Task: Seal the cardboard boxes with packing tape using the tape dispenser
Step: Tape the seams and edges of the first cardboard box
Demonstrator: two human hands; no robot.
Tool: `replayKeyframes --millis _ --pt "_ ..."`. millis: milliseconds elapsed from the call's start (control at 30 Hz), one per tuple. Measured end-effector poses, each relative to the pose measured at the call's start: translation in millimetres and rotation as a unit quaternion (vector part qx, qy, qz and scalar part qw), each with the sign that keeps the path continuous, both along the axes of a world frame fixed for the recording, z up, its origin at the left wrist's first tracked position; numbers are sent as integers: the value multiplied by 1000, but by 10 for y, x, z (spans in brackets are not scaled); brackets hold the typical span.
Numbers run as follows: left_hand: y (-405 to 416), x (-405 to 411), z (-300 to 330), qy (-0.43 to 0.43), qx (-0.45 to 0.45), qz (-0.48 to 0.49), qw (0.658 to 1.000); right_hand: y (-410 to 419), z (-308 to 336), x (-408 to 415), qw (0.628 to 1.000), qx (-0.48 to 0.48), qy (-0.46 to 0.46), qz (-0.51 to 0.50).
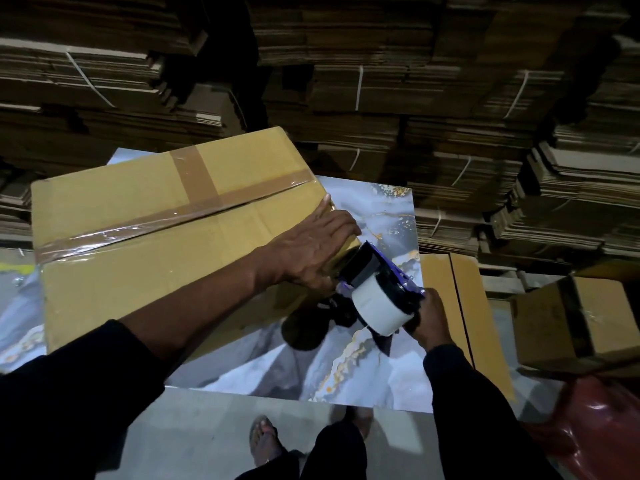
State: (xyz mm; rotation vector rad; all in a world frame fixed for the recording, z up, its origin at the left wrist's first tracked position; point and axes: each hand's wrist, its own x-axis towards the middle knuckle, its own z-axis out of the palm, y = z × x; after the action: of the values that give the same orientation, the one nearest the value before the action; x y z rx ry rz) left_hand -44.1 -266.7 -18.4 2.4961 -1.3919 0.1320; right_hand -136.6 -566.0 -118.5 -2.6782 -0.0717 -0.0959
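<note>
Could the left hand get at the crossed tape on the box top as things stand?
Probably yes. The left hand lies flat on the box at its right edge, holding nothing, and the bare lid between it and the crossed tape leaves the way free.

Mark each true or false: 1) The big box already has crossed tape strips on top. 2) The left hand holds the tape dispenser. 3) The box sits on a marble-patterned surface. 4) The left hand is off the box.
1) True: the big box bears crossed tape strips.
2) False: the right hand grips the tape dispenser.
3) True: marble-patterned surface.
4) False: the left hand rests flat on the box's right edge.
</note>
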Motion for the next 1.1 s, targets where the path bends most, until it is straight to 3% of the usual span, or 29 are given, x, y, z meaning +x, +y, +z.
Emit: replayKeyframes --millis 233,400,500,633,700,833,933,1100 --pt "-14 17 -11 6 6 -3 1000 -64 254 156 998 -23 -41 -41" --pt "-11 47 11 22 -11 3 1000 -111 -79 107 996 0 77 -38" --pt "-15 87 19 30 -10 13 999 -225 -494 88 975 139 166 -54" --pt "-1 111 17 39 1 14 999 69 -55 -42 941 270 200 -29" --pt "-5 109 22 36 3 18 999 63 -4 -17 939 270 208 -42" --pt "-9 98 31 33 -9 10 999 -264 -344 218 976 159 150 -2" --pt "-11 98 20 30 -9 11 999 -167 47 260 992 67 95 -37" --pt "-9 94 27 32 -6 14 999 -105 100 231 992 73 80 -62"
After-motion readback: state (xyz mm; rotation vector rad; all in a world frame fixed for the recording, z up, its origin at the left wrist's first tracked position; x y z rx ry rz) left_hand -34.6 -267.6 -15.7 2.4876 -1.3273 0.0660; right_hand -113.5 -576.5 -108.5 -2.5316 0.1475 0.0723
